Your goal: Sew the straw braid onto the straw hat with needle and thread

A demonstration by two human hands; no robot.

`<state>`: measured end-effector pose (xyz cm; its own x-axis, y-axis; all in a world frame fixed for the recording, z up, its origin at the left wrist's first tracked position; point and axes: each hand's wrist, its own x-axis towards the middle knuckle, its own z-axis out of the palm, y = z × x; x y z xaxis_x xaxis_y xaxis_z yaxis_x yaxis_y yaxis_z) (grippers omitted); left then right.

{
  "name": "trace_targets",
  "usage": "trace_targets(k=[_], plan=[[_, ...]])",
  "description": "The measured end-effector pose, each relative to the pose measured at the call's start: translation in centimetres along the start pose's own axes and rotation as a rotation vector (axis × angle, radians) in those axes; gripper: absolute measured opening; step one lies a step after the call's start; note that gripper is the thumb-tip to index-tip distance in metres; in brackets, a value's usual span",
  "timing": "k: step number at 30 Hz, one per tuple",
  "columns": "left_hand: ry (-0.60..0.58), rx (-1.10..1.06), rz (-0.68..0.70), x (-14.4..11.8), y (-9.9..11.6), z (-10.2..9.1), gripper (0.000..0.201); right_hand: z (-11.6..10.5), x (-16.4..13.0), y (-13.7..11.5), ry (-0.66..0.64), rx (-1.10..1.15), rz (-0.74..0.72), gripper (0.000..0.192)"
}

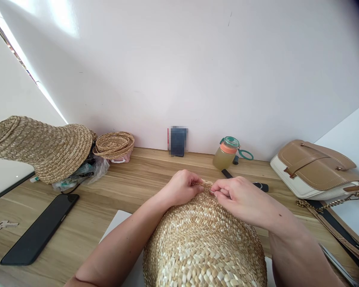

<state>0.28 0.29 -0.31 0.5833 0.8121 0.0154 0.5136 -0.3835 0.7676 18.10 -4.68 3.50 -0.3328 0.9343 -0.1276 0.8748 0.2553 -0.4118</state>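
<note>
while both hands (215, 191) pinch, straw hat (205, 239) crown-forward

Coarse woven straw hat (203, 239) on a matt wood-grain table (131, 179)

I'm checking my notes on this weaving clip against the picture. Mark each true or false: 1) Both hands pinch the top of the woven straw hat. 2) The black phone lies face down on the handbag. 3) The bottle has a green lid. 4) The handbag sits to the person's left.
1) True: the left hand and right hand meet at the top edge of the woven straw hat.
2) False: the black phone lies on the wooden table, far from the handbag.
3) True: the bottle has a green lid.
4) False: the handbag sits to the right.
</note>
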Motion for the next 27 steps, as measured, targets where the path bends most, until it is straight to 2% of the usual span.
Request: trace_targets(k=[17,22,27], plan=[[0.023,0.048,-0.015,0.0,-0.2,0.2,0.020,0.6,0.5,-0.2,0.025,-0.021,0.022,0.024],[0.056,0.139,0.014,0.0,-0.6,0.7,0.020,1.2,0.5,-0.4,0.074,-0.104,0.012,0.023],[0.079,0.235,-0.025,-0.3,-0.1,1.3,0.020,2.0,0.4,-0.2,0.091,-0.220,0.005,0.026]])
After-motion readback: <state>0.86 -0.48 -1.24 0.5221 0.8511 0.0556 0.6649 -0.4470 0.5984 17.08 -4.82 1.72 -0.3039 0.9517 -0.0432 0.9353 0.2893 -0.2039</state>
